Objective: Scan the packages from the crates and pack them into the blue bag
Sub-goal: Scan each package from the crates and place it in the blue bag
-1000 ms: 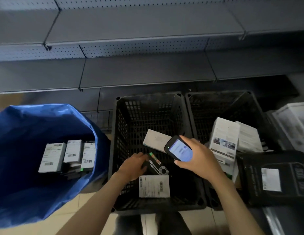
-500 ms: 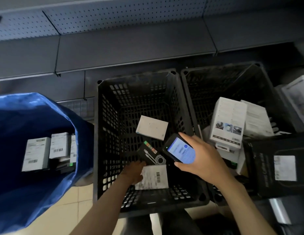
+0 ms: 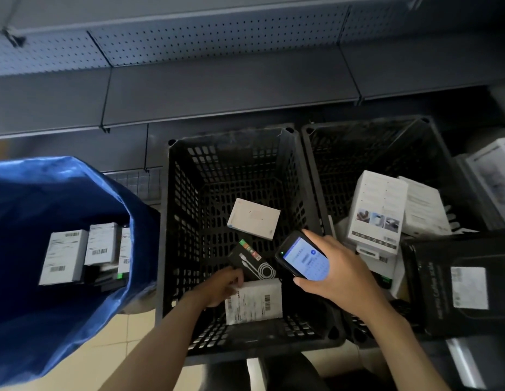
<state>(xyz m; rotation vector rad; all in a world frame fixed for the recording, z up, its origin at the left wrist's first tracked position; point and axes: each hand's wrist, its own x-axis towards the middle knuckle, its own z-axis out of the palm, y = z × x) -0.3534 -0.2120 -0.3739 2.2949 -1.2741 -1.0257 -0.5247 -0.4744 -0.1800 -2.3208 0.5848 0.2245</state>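
In the left crate [image 3: 172, 221], our left hand [image 3: 223, 286] has its fingers curled on the upper left corner of the labelled white package [image 3: 254, 303]. This package lies flat on the crate floor beside a black cable package [image 3: 251, 261] and a white box [image 3: 254, 218]. Our right hand [image 3: 338, 275] holds the scanner [image 3: 302, 255] above the crate's right side, fingers clamped round its body and screen lit, while the blue bag [image 3: 62, 193] stands open left of the crate with labelled packages [image 3: 63, 252] inside.
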